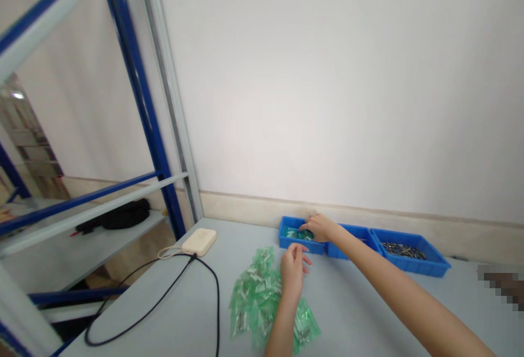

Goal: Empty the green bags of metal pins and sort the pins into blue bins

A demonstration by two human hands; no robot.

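My right hand [319, 227] reaches into the leftmost blue bin [286, 239] at the back of the table, its fingers curled down on the small green bags [295, 233] inside. My left hand [293, 267] hovers just in front of that bin, above a heap of green plastic bags [262, 297] holding small metal parts. Its fingers are bent in a loose pinch, and I cannot make out anything in them.
Two more blue bins stand to the right; the far one [409, 252] holds dark metal parts. A cream box [199, 241] with a black cable [164, 297] lies at the left. A blue and white shelf frame [139, 106] stands left of the table. The wall is close behind.
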